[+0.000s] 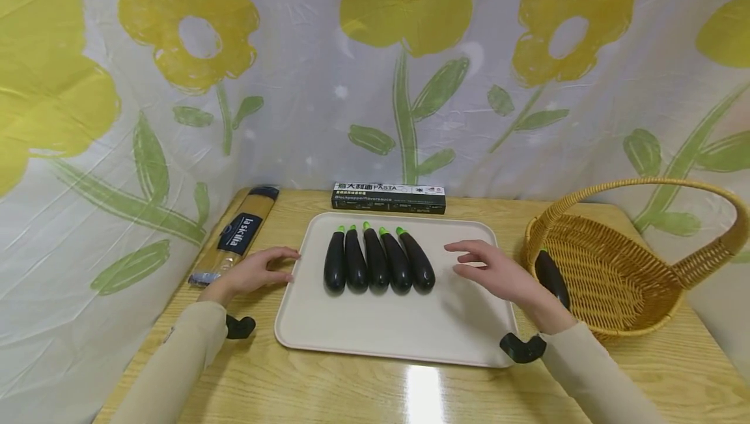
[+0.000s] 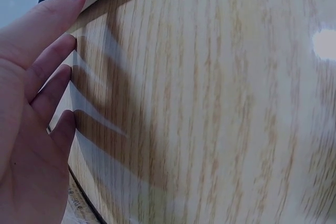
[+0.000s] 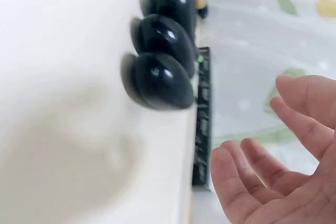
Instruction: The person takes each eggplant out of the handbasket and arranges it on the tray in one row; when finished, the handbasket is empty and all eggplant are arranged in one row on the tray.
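Note:
Several dark eggplants [image 1: 377, 264] with green stem ends lie side by side on a white tray [image 1: 375, 329], stems pointing away from me. At the tray's left rim is my left hand [image 1: 254, 273], its fingers loosely extended and holding nothing; whether the fingertips touch the rim I cannot tell. My right hand [image 1: 497, 272] hovers above the tray's right part, apart from the rightmost eggplant [image 3: 164, 81], with fingers spread and nothing between them. One more eggplant [image 1: 552, 279] lies inside the wicker basket [image 1: 606, 274], against its left side and partly hidden by the wall.
A dark pasta box [image 1: 388, 198] stands behind the tray. To the left lies a packet of spaghetti [image 1: 240, 232] with a dark label. The basket's tall arched handle rises at the right of the wooden table [image 1: 328, 388]. A flowered cloth [image 1: 293, 85] hangs behind.

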The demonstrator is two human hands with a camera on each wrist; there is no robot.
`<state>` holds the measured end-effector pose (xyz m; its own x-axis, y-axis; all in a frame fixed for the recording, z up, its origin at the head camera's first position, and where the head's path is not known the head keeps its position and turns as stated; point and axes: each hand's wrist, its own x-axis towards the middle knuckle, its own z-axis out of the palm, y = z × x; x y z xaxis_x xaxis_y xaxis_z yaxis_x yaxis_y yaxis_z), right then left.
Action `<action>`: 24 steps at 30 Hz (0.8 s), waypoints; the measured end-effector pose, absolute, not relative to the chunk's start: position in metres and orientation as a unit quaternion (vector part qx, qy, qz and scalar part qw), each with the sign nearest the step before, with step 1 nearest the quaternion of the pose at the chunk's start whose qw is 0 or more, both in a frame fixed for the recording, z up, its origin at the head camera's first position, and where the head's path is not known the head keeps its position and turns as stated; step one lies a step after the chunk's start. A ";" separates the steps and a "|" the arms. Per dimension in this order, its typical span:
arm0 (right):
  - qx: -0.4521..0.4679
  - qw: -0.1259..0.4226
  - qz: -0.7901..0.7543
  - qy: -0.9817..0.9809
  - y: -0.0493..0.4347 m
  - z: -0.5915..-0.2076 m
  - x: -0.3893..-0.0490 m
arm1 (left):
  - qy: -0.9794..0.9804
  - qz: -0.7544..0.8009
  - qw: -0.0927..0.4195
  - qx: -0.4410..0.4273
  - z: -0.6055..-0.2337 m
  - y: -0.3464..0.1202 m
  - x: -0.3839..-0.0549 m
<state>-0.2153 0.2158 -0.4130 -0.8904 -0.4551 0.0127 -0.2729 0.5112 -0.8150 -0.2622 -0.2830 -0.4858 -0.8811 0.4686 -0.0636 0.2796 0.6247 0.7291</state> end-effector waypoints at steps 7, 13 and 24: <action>-0.163 0.080 -0.427 0.886 0.269 -0.392 -0.180 | 0.892 0.379 0.126 0.213 -0.487 -0.285 -0.263; -0.111 0.075 -0.413 0.901 0.312 -0.385 -0.165 | 0.891 0.381 0.128 0.211 -0.487 -0.284 -0.264; -0.060 0.082 -0.388 0.916 0.381 -0.381 -0.178 | 0.890 0.382 0.128 0.215 -0.488 -0.283 -0.264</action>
<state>-0.1782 0.3814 -0.3807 -0.9795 -0.1731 -0.1030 -0.0463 0.6912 -0.7211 -0.2640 -0.2834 -0.4883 -0.8749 0.4802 -0.0627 0.2855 0.6161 0.7341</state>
